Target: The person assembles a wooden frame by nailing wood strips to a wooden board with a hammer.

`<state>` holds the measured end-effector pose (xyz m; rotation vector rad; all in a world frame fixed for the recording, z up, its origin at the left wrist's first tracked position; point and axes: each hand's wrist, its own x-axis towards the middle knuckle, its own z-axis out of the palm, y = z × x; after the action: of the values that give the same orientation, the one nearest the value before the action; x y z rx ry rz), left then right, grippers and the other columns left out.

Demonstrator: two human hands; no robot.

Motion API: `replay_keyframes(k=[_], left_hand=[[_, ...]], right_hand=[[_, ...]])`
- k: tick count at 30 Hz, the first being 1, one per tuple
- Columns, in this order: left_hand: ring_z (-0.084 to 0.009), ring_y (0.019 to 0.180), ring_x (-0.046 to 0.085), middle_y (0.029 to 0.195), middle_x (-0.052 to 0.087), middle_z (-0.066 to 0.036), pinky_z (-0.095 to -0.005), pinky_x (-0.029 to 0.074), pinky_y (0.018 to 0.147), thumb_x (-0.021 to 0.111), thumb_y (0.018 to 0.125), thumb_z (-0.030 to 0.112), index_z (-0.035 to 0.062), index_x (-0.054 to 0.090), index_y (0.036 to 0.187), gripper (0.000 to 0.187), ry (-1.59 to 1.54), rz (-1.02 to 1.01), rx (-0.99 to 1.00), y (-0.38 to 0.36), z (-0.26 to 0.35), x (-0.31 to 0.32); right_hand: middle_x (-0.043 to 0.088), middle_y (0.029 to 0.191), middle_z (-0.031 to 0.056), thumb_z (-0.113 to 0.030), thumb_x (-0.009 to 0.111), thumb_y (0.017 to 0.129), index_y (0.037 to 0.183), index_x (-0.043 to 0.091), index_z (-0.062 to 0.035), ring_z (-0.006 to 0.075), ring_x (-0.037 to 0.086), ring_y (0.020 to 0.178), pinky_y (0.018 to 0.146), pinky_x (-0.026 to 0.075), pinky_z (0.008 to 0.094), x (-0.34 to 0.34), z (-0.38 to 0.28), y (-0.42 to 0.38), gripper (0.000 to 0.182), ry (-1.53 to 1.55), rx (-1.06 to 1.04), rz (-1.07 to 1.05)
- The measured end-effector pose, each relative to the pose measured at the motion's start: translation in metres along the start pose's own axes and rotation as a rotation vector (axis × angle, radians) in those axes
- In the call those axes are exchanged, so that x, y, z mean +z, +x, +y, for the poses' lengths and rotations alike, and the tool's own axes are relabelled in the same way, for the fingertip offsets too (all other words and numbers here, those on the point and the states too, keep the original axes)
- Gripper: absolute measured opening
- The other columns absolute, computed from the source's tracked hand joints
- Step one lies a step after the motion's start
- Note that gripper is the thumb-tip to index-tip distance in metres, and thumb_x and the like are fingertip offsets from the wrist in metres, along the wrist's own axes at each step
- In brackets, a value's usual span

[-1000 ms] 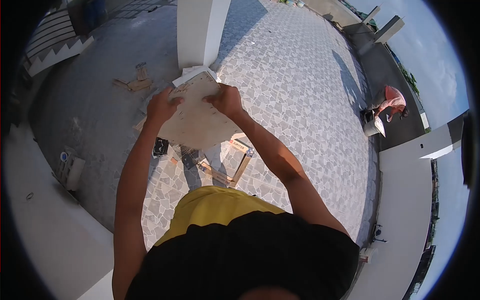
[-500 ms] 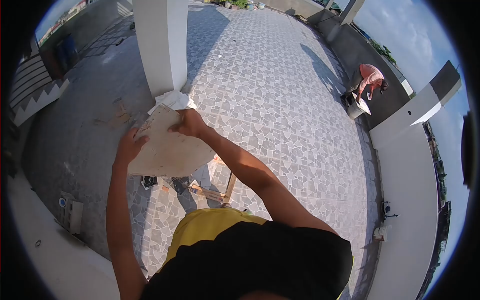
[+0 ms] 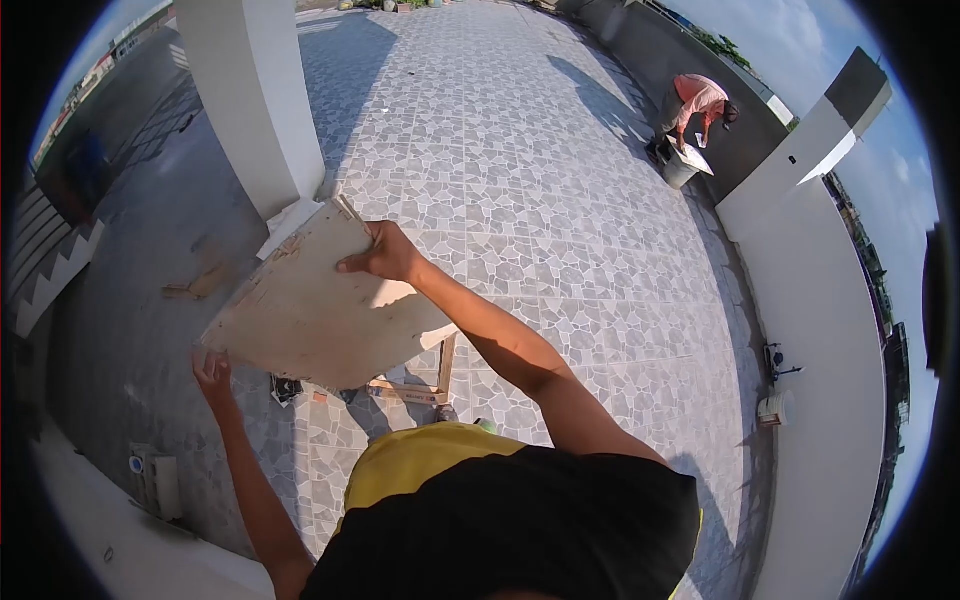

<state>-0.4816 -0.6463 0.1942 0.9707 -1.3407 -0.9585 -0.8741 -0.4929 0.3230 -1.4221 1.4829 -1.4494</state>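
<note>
A worn, pale plywood board [image 3: 310, 310] hangs tilted in front of me, its surface chipped along the upper left edge. My right hand [image 3: 388, 252] grips its upper right edge, thumb on the near face and fingers behind. At the lower left corner, my left hand [image 3: 212, 378] holds the edge with its fingertips. Partly hidden under the board, a wooden frame [image 3: 445, 370] lies on the tiles by my feet.
A white pillar [image 3: 255, 110] rises beyond the board. To the far right, a person in a pink shirt [image 3: 702, 98] bends over a bucket [image 3: 680, 170]. Another bucket [image 3: 775, 408] stands by the right wall [image 3: 810, 290]. Patterned tiles [image 3: 500, 200] cover the floor.
The board has turned and come lower, nearer to me. My left hand has slid from its upper left edge down to the lower left corner; my right hand keeps its grip.
</note>
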Motion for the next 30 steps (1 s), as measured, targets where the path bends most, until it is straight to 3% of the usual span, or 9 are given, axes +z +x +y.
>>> replay_keyframes(k=[2, 6, 12, 15, 17, 21, 23, 27, 30], left_hand=[[-0.0279, 0.120, 0.059, 0.130, 0.060, -0.016, -0.0380, 0.047, 0.104, 0.083, 0.083, 0.029, -0.0009, 0.048, 0.143, 0.075, -0.026, -0.295, -0.169, -0.012, -0.014, 0.007], [-0.0269, 0.117, 0.060, 0.130, 0.060, -0.017, -0.0375, 0.048, 0.101, 0.081, 0.085, 0.031, -0.0040, 0.048, 0.140, 0.073, -0.035, -0.293, -0.355, -0.026, 0.039, 0.033], [-0.0258, 0.108, 0.064, 0.124, 0.064, -0.015, -0.0344, 0.051, 0.093, 0.082, 0.082, 0.024, -0.0067, 0.053, 0.135, 0.068, -0.078, -0.292, -0.289, -0.043, 0.043, 0.035], [-0.0250, 0.100, 0.067, 0.114, 0.070, -0.014, -0.0359, 0.053, 0.089, 0.085, 0.078, 0.025, -0.0068, 0.062, 0.126, 0.062, 0.181, -0.139, -0.365, -0.065, 0.032, 0.049], [-0.0262, 0.094, 0.071, 0.106, 0.074, -0.014, -0.0383, 0.054, 0.086, 0.088, 0.075, 0.028, -0.0063, 0.069, 0.117, 0.058, 0.305, -0.035, -0.299, -0.077, 0.036, 0.069], [-0.0361, 0.087, 0.073, 0.098, 0.075, -0.020, -0.0432, 0.054, 0.077, 0.082, 0.079, 0.038, -0.0046, 0.073, 0.103, 0.050, 0.558, 0.058, -0.259, -0.078, 0.030, 0.092], [-0.0420, 0.083, 0.070, 0.088, 0.073, -0.023, -0.0447, 0.053, 0.075, 0.074, 0.088, 0.032, -0.0044, 0.073, 0.100, 0.039, 0.584, -0.027, -0.197, -0.089, 0.051, 0.126], [-0.0437, 0.080, 0.069, 0.082, 0.071, -0.025, -0.0448, 0.052, 0.074, 0.074, 0.087, 0.032, -0.0050, 0.072, 0.094, 0.037, 0.504, 0.095, -0.048, -0.073, 0.031, 0.153], [-0.0353, 0.083, 0.070, 0.090, 0.074, -0.020, -0.0396, 0.053, 0.077, 0.073, 0.090, 0.031, -0.0026, 0.072, 0.103, 0.036, 0.458, 0.001, -0.189, -0.039, 0.006, 0.110]], right_hand=[[0.077, 0.102, 0.0091, -0.003, 0.085, 0.078, 0.112, 0.073, 0.0033, 0.0144, 0.070, 0.093, 0.089, 0.056, 0.0315, 0.000, 0.005, 0.003, 0.037, 0.193, 0.089, -0.022], [0.076, 0.103, 0.0107, -0.005, 0.089, 0.073, 0.112, 0.071, 0.0046, 0.0159, 0.070, 0.094, 0.090, 0.055, 0.0315, 0.001, 0.014, -0.004, 0.044, 0.093, 0.038, -0.021], [0.077, 0.099, 0.0118, -0.008, 0.092, 0.066, 0.114, 0.069, 0.0038, 0.0192, 0.072, 0.090, 0.081, 0.057, 0.0336, 0.014, 0.043, -0.037, 0.055, -0.065, 0.220, 0.040], [0.077, 0.098, 0.0126, -0.009, 0.090, 0.068, 0.111, 0.070, 0.0015, 0.0211, 0.073, 0.089, 0.079, 0.057, 0.0349, 0.043, 0.068, -0.060, 0.049, 0.080, 0.212, 0.210], [0.077, 0.095, 0.0138, -0.009, 0.088, 0.071, 0.108, 0.069, 0.0008, 0.0227, 0.074, 0.089, 0.080, 0.058, 0.0360, 0.065, 0.097, -0.069, 0.042, -0.234, 0.267, 0.397], [0.075, 0.094, 0.0174, -0.013, 0.084, 0.075, 0.108, 0.066, 0.0006, 0.0301, 0.074, 0.088, 0.080, 0.058, 0.0376, 0.092, 0.105, -0.057, 0.040, -0.089, 0.377, 0.506], [0.075, 0.096, 0.0198, -0.009, 0.076, 0.081, 0.108, 0.066, 0.0015, 0.0317, 0.074, 0.092, 0.082, 0.057, 0.0387, 0.112, 0.105, -0.042, 0.031, -0.208, 0.243, 0.551], [0.072, 0.090, 0.0238, -0.011, 0.069, 0.086, 0.108, 0.067, 0.0013, 0.0378, 0.072, 0.087, 0.079, 0.055, 0.0432, 0.125, 0.107, -0.015, 0.025, -0.207, 0.072, 0.618], [0.075, 0.091, 0.0102, -0.008, 0.070, 0.090, 0.106, 0.069, 0.0047, 0.0151, 0.068, 0.080, 0.074, 0.053, 0.0325, 0.074, 0.114, 0.002, 0.020, 0.206, 0.096, 0.481]])
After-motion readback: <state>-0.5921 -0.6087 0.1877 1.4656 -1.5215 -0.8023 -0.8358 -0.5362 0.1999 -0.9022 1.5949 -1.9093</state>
